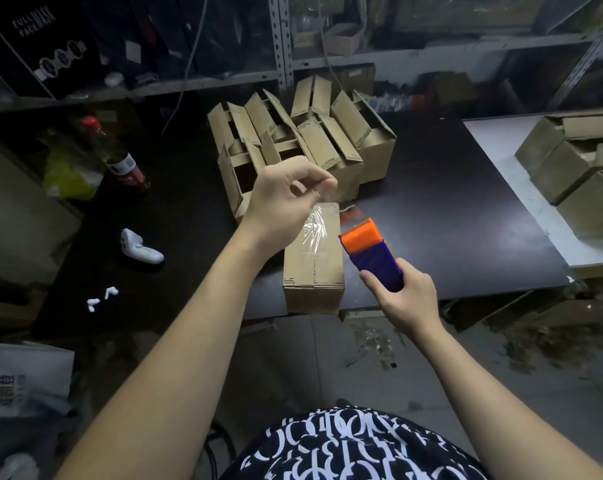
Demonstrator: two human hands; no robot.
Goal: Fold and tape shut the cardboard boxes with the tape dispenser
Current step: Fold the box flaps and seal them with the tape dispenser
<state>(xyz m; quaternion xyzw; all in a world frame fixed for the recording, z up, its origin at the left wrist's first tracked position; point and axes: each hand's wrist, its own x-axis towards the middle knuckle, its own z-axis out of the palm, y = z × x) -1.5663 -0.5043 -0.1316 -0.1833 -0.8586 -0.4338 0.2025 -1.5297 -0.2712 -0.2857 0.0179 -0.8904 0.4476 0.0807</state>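
Counter point(449, 209) surface, dark, fills mid-frame. Above centre on it stands a cluster of open boxes point(303, 140), flaps up. Just below them, at centre, your closed box point(314, 271) lies with its long axis running from the counter's near edge toward the cluster, clear tape point(312, 226) shining on its top. Your left hand point(286, 199) hovers over its far end, fingers curled, pinching the tape's blurred end. Your right hand point(405, 299) grips the tape dispenser point(369, 251) just right of the box, orange head pointing upper left.
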